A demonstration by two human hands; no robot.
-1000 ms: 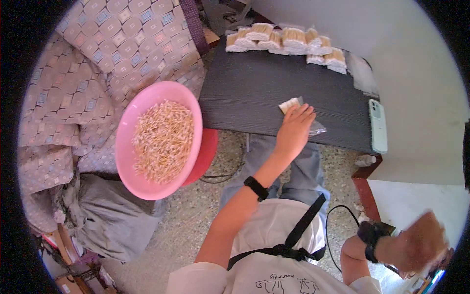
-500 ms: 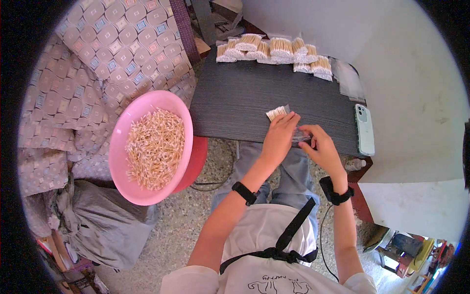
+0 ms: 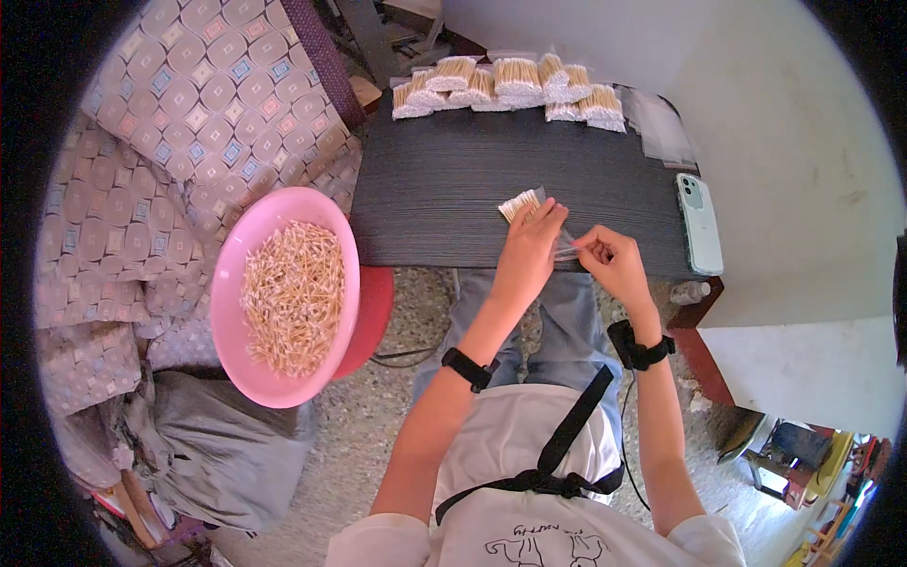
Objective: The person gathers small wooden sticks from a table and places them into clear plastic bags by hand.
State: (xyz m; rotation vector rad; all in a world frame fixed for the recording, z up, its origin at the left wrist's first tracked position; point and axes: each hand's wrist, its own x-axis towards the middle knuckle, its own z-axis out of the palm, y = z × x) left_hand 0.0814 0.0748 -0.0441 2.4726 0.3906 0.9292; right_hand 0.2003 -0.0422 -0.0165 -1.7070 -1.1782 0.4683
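A small clear bag of cotton swabs (image 3: 517,205) pokes out from under the fingers of my left hand (image 3: 531,248), over the near part of the dark table (image 3: 425,198). Those fingers are closed over it, and the thumb is hidden. Close on the right, my right hand (image 3: 614,263) pinches a piece of clear plastic film (image 3: 567,249) between thumb and fingertips. The film reaches toward my left hand; whether it belongs to the same bag I cannot tell.
Filled bags of cotton swabs (image 3: 518,80) line the table's far edge, with flat clear bags (image 3: 661,132) beside them. A phone (image 3: 699,227) lies at the right edge. Left of the table, a pink basin (image 3: 231,312) of loose swabs rests on a red support (image 3: 370,317).
The view has shifted a little. My right hand has drawn its pinch closed on the film, which looks more stretched out. My left hand stays over the bag of swabs.
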